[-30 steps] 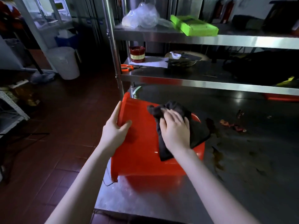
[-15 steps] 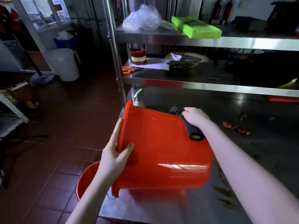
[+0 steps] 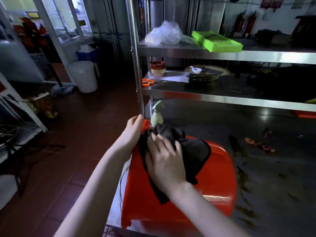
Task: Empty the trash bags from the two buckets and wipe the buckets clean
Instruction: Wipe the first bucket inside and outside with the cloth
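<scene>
The red bucket (image 3: 196,194) lies on its side on the steel table (image 3: 273,194), at the near left corner. Its long way runs left to right, with the open rim toward the left. The right hand (image 3: 166,161) is on top, fingers spread flat, pressing a black cloth (image 3: 193,151) down on the bucket's wall. The left hand (image 3: 132,130) curls around the far rim to steady it. The next wipe probably slides along the wall toward the rim.
</scene>
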A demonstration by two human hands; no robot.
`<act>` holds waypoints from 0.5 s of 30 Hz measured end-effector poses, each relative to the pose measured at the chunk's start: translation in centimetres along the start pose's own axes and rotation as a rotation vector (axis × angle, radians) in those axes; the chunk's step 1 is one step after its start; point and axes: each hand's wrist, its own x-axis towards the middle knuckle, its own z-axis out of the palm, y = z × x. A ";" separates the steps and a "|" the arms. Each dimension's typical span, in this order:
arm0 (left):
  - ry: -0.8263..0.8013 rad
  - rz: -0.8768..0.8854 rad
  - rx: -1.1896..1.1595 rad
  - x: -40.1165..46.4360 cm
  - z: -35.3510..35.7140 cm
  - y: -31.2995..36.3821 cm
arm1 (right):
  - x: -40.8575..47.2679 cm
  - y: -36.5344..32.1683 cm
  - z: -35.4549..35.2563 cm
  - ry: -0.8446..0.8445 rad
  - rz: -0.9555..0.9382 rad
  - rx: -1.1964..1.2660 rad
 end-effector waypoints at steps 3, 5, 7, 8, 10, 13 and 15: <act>-0.073 -0.076 0.090 1.7 1.6 0.2 | -2.2 0.6 -0.7 0.028 -0.059 0.011; 0.042 0.012 0.163 1.5 2.5 -0.7 | -2.4 1.5 -0.9 0.050 -0.057 0.003; 0.080 0.147 0.115 -0.5 2.4 -2.0 | -1.7 2.2 -1.0 0.020 -0.018 0.003; 0.086 0.220 0.109 -1.5 2.2 -2.8 | -1.0 2.7 -1.1 0.003 0.016 0.003; 0.073 0.331 0.118 -4.0 1.9 -4.3 | 1.6 4.2 -1.3 -0.090 0.127 -0.006; -0.005 0.288 0.082 -6.4 1.4 -5.4 | 7.6 6.9 -0.9 -0.391 0.370 0.071; -0.001 0.279 0.142 -6.5 1.3 -5.1 | 10.6 7.6 -0.3 -0.553 0.509 0.152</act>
